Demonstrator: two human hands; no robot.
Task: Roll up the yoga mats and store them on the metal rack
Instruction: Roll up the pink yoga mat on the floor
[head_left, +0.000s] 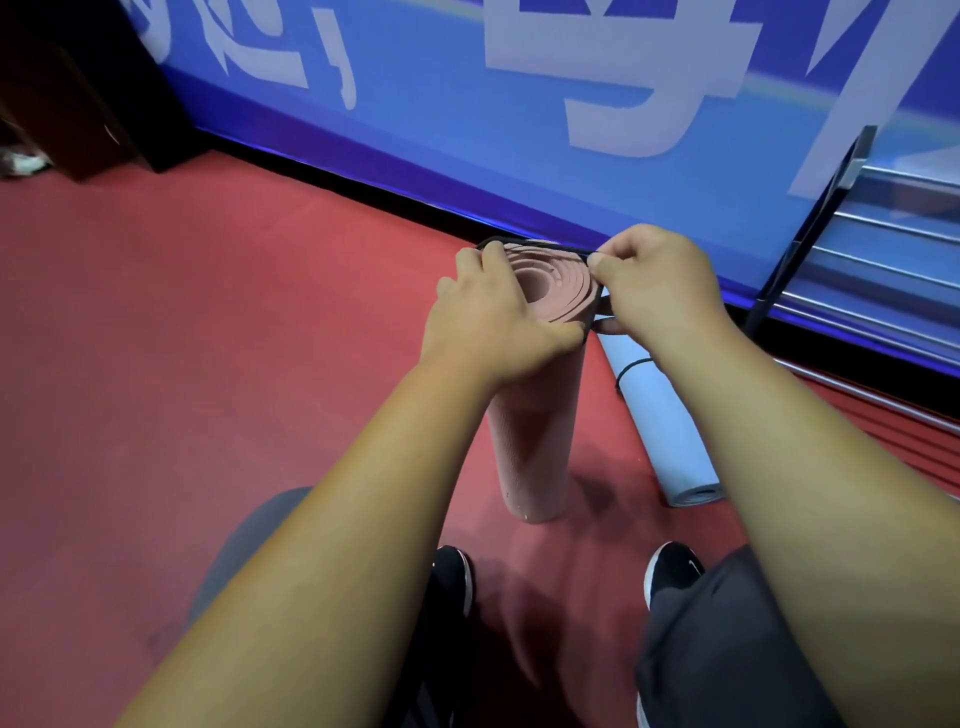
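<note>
pink mat (530, 441) upright, tightly rolled; hands (488, 322) seemingly stretching band (540, 245).

A matte red floor (208, 338) filled most of the view. It met a glossy blue wall banner (441, 130) printed with large white characters (613, 78), and a narrow black skirting strip (363, 182) ran along the foot of the banner. A dark brown wooden cabinet (78, 93) stood on the floor in the far left corner. Near the bottom edge, two black sports shoes with white soles (672, 569) rested on the floor, below grey trousers (727, 649).
</note>
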